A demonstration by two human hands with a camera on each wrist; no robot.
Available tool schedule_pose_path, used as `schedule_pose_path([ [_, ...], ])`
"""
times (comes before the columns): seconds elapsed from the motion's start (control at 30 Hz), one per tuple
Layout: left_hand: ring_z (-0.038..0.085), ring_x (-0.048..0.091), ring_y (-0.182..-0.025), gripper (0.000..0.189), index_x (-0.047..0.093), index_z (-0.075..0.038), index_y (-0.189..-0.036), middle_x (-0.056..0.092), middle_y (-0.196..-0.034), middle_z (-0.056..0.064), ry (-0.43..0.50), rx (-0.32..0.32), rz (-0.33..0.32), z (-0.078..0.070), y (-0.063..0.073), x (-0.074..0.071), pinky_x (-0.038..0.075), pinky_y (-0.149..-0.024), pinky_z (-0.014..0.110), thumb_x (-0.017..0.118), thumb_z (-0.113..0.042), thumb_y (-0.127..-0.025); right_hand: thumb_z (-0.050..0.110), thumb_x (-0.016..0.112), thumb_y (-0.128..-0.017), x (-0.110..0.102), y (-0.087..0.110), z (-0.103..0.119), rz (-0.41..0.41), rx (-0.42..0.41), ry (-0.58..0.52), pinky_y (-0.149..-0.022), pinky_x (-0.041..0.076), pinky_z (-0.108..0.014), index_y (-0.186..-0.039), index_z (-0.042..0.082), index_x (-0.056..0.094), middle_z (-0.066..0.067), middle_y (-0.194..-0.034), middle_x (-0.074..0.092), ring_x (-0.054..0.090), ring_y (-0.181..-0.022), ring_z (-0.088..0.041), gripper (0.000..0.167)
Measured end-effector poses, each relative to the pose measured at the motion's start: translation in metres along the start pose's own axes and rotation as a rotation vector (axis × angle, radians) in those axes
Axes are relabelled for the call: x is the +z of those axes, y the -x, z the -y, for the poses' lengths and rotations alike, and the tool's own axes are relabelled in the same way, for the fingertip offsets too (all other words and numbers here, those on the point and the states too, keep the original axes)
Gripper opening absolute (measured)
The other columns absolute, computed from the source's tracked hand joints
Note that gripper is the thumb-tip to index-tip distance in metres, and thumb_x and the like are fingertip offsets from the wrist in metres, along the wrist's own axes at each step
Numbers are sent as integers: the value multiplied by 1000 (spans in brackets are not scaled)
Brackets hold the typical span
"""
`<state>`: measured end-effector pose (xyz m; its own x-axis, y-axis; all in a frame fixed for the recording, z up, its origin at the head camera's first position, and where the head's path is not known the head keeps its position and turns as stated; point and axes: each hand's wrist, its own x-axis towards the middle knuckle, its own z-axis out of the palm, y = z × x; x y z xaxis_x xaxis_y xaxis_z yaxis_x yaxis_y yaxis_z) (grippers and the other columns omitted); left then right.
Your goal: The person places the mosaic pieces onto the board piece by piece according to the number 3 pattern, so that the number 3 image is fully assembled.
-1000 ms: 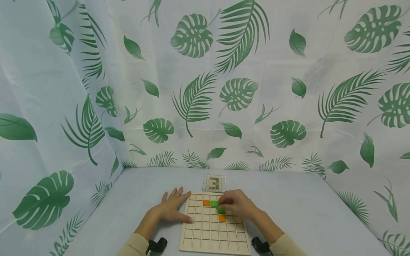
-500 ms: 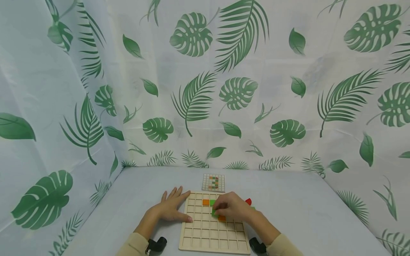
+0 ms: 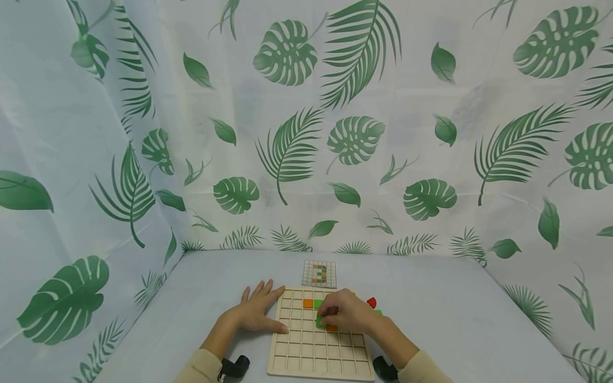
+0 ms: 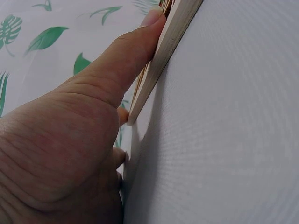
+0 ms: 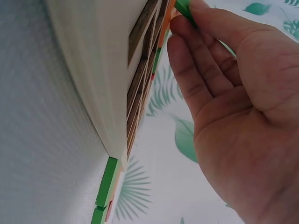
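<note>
A wooden grid board (image 3: pixel 306 354) lies on the table. My left hand (image 3: pixel 256 312) rests at its left edge, fingers spread and straight, the thumb lying on the rim; the left wrist view shows that thumb (image 4: pixel 126 56) against the board's side. Over the board's upper middle, my right hand (image 3: pixel 348 311) pinches a green square tile (image 3: pixel 320 321) between thumb and fingers. An orange tile (image 3: pixel 308 303) and a green tile (image 3: pixel 318 303) sit in cells of an upper row. Another orange tile (image 3: pixel 332 328) shows just below my right fingers. Cells under the right hand are hidden.
A small pattern card (image 3: pixel 319 274) with coloured squares lies behind the board. Right of the board are a red piece (image 3: pixel 371 302) and green pieces (image 5: pixel 107 182), partly hidden by the right arm. Leaf-print cloth (image 3: pixel 297 159) hangs behind the table.
My right hand has moved slightly left and down with the green tile. The red piece right of the board has come into view. My left hand stays in place.
</note>
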<state>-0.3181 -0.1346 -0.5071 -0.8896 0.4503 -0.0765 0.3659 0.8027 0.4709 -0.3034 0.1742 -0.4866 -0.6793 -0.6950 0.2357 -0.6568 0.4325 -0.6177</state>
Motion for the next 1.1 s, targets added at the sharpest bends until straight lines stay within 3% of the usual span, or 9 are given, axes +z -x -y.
schedule_pose_path([
  [0.33, 45, 7, -161, 114, 34, -24, -164, 14, -174, 20, -3, 5, -1, 1, -1, 1, -2, -124, 74, 78, -77, -73, 12, 84, -88, 1, 2, 0, 40, 12, 12, -69, 58, -19, -95, 16, 82, 5, -93, 77, 64, -76, 3, 9],
  [0.57, 44, 7, -162, 115, 34, -24, -164, 15, -174, 19, -2, -9, -1, 1, -2, 2, -2, -124, 73, 78, -78, -72, 12, 82, -90, 1, 2, 0, 29, -25, 29, -69, 58, -19, -98, 15, 81, 3, -95, 78, 66, -78, 3, 8],
  [0.8, 44, 7, -162, 114, 34, -24, -164, 15, -174, 19, -4, -2, -2, 2, -2, 2, -2, -124, 73, 78, -78, -73, 10, 80, -92, 1, 1, 1, 51, 4, 43, -72, 59, -18, -101, 17, 81, 10, -94, 76, 65, -79, 4, 11],
  [1.1, 44, 8, -162, 114, 34, -24, -164, 15, -174, 19, -9, -3, 2, 2, -2, 2, -2, -124, 73, 77, -78, -73, 8, 82, -89, -1, 2, 2, 75, 5, 46, -74, 58, -18, -103, 16, 82, 7, -98, 77, 65, -82, 5, 16],
])
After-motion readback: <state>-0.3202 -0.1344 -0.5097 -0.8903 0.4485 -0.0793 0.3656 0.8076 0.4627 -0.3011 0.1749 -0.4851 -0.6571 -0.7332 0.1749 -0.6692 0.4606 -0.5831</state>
